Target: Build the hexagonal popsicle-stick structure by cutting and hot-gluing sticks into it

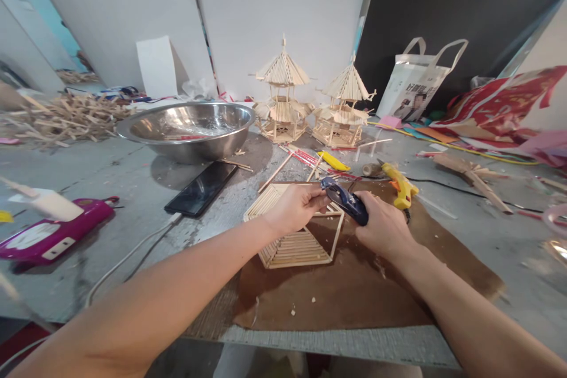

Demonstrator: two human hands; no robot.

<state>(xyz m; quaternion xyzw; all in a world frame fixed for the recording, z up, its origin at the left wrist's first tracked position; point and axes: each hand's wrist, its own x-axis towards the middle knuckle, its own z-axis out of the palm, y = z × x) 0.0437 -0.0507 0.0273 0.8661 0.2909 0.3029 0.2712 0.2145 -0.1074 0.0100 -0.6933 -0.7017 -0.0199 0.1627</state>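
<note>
My right hand (pixel 383 221) is wrapped round a dark blue hand tool (pixel 349 201), which looks like a cutter or pliers; its head points up and left. The fingertips of my left hand (pixel 299 207) are pinched together at the tool's head, and what they hold is too small to make out. Under both hands, a hexagonal frame of thin wooden sticks (pixel 296 250) lies on a brown sheet (pixel 336 301). Its lower part is filled with parallel sticks, while the right part is an open outline. My left hand hides part of the frame's upper left.
Two stick pagodas (pixel 283 112) (pixel 343 115) stand at the back beside a steel bowl (pixel 190 147). A phone (pixel 201 189) lies left of the frame. A yellow glue gun (pixel 401 186) lies right. Farther out are a purple power strip (pixel 84 227), a stick pile (pixel 66 121) and a white bag (pixel 411 85).
</note>
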